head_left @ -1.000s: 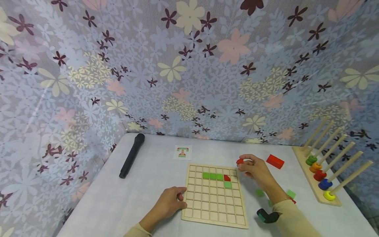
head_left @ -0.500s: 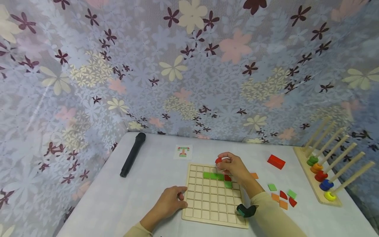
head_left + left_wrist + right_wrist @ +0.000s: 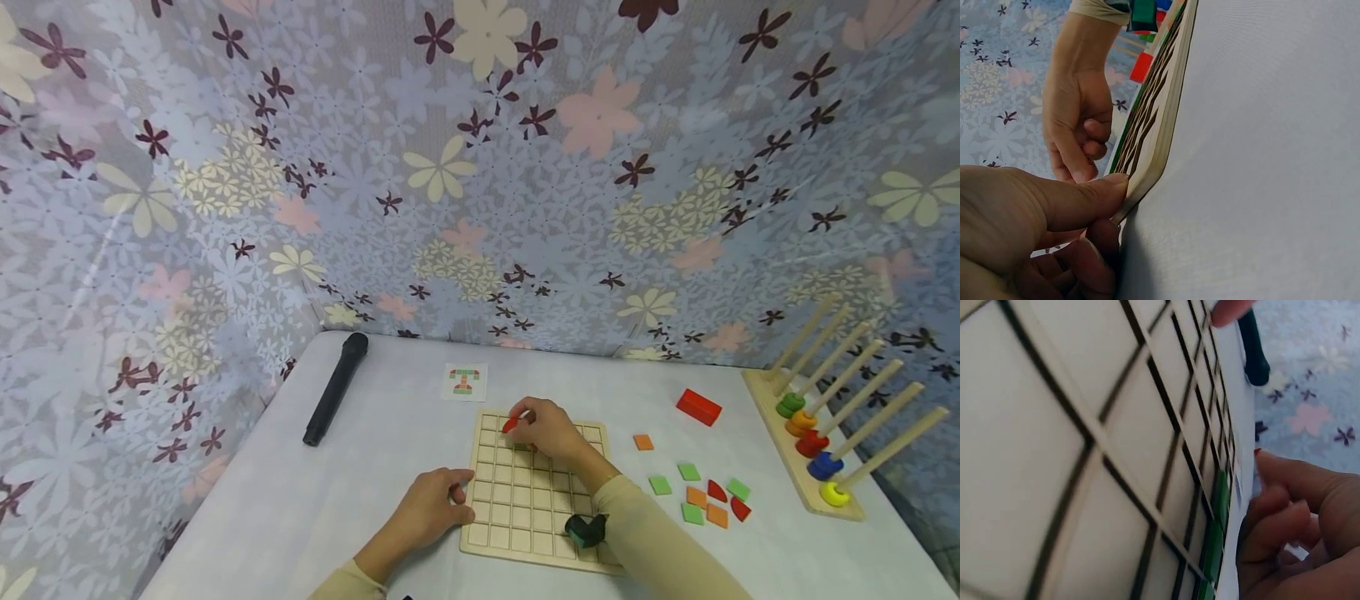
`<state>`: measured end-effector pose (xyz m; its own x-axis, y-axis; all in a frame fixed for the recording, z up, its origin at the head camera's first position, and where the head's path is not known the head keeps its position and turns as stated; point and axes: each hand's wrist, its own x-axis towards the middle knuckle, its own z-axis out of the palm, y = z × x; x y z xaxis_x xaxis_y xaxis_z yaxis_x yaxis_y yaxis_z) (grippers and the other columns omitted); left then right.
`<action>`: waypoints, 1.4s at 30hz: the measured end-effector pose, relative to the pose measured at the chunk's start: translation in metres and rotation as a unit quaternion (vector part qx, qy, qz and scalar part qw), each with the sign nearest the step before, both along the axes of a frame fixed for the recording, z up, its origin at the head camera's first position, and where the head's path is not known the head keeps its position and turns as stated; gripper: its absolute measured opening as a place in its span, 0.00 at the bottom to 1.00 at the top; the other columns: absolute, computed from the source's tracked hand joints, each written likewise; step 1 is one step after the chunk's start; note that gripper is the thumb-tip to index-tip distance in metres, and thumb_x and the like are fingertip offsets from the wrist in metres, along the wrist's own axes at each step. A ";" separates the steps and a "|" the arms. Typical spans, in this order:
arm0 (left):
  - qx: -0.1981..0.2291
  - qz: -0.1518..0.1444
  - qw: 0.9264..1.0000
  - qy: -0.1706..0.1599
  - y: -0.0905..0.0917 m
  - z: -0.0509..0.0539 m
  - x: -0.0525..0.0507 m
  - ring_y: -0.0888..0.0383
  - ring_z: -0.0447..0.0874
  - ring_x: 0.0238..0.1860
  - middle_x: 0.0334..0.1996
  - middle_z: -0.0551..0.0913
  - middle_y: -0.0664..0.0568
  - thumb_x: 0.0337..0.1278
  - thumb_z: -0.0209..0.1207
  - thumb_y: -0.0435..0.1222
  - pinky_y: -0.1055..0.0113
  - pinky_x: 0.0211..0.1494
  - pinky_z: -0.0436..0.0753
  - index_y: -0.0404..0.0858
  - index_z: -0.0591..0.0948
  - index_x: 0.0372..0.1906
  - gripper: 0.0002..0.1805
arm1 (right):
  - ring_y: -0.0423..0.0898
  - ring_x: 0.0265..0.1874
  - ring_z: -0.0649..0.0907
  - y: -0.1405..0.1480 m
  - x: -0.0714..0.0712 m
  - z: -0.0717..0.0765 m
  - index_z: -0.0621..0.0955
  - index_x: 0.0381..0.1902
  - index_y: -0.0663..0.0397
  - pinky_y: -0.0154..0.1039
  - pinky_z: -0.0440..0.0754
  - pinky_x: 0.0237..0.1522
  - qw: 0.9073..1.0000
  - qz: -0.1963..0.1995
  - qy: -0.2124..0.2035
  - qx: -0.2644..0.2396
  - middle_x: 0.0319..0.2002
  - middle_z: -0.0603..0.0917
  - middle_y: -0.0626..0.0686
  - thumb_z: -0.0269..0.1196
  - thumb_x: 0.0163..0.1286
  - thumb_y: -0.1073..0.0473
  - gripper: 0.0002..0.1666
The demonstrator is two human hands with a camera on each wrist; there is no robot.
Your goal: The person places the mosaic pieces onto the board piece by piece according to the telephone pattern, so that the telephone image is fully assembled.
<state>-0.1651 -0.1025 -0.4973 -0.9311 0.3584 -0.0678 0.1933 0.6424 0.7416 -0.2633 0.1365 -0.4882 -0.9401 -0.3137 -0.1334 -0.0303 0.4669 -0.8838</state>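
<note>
A pale wooden grid board (image 3: 522, 502) lies on the table in front of me. My left hand (image 3: 429, 505) holds its left edge; in the left wrist view the thumb (image 3: 1100, 195) lies on the rim, with other fingers bent beside it. My right hand (image 3: 551, 435) pinches a red rounded tile (image 3: 510, 425) over the board's upper left cells. Whether the tile touches the board I cannot tell. Green tiles (image 3: 1213, 550) sit in the board's cells in the right wrist view; in the head view the right hand and forearm mostly hide them.
A card with a coloured tile pattern (image 3: 464, 382) lies behind the board. To the right are loose green tiles (image 3: 693, 514), orange tiles (image 3: 717, 517), red quarter-round tiles (image 3: 717, 491), a red block (image 3: 699, 407) and a peg rack with rings (image 3: 810, 446). A black microphone (image 3: 336, 389) lies left.
My right hand has carried the red tile leftward from beyond the board's right edge to its upper left cells. The loose tiles at right are uncovered. My left hand has stayed at the board's edge.
</note>
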 end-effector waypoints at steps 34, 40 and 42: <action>0.001 0.005 1.000 0.001 -0.001 -0.002 -0.003 0.64 0.71 0.31 0.28 0.76 0.59 0.48 0.73 0.33 0.66 0.41 0.72 0.29 0.80 0.62 0.32 | 0.43 0.25 0.74 -0.015 0.013 0.002 0.88 0.48 0.52 0.39 0.73 0.30 0.977 0.013 0.110 0.181 0.29 0.82 0.46 0.69 0.63 0.64 0.14; -0.007 0.011 1.000 -0.006 0.000 -0.002 -0.001 0.63 0.71 0.31 0.28 0.76 0.60 0.47 0.74 0.33 0.65 0.41 0.71 0.30 0.81 0.62 0.32 | 0.43 0.21 0.73 0.007 0.023 0.007 0.84 0.58 0.55 0.40 0.71 0.26 0.986 0.002 0.096 0.136 0.30 0.80 0.48 0.65 0.69 0.64 0.20; -0.009 0.015 1.000 -0.011 0.001 -0.002 -0.001 0.63 0.71 0.31 0.28 0.76 0.60 0.47 0.74 0.33 0.65 0.41 0.71 0.30 0.81 0.62 0.33 | 0.45 0.23 0.75 0.025 0.028 0.011 0.82 0.60 0.57 0.41 0.72 0.27 0.990 -0.011 0.088 0.108 0.32 0.81 0.48 0.64 0.71 0.63 0.21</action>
<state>-0.1662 -0.1015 -0.4993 -0.9393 0.3296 -0.0951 0.1579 0.6614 0.7332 -0.2358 0.1616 -0.4767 -0.9611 -0.2748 -0.0283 -0.1628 0.6463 -0.7455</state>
